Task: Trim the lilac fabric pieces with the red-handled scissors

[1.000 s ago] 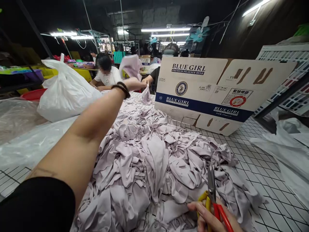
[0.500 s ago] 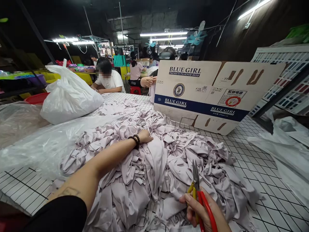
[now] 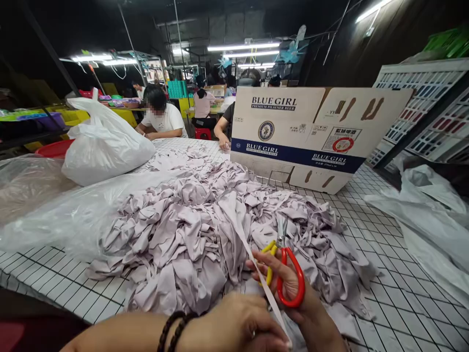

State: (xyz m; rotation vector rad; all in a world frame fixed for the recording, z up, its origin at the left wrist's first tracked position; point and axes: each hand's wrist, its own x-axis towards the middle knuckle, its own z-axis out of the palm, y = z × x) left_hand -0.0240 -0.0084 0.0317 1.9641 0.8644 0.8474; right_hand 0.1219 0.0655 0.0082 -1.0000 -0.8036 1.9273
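A large heap of pale lilac-grey cloth pieces (image 3: 183, 239) covers the middle of the table. From it a narrow cloth strip (image 3: 245, 239) stretches down to my left hand (image 3: 238, 320), whose fingers are closed around its lower end at the bottom of the view. Just right of that, my right hand (image 3: 306, 305) holds a pair of scissors (image 3: 301, 283) with one red and one yellow handle loop. Their blades point away from me over the heap. The strip passes close to the right fingers; whether they touch it I cannot tell.
Behind the heap stands a Blue Girl beer carton (image 3: 293, 132). A tied white plastic bag (image 3: 110, 142) and clear plastic sheeting (image 3: 73, 215) lie to the left, more plastic (image 3: 432, 210) to the right. A co-worker in white (image 3: 164, 117) sits across the grid-patterned table (image 3: 388, 278).
My left hand has come back from the heap to the bottom of the view, drawing a cloth strip along. The scissors have moved up and slightly left. A co-worker's hand beside the carton has lowered.
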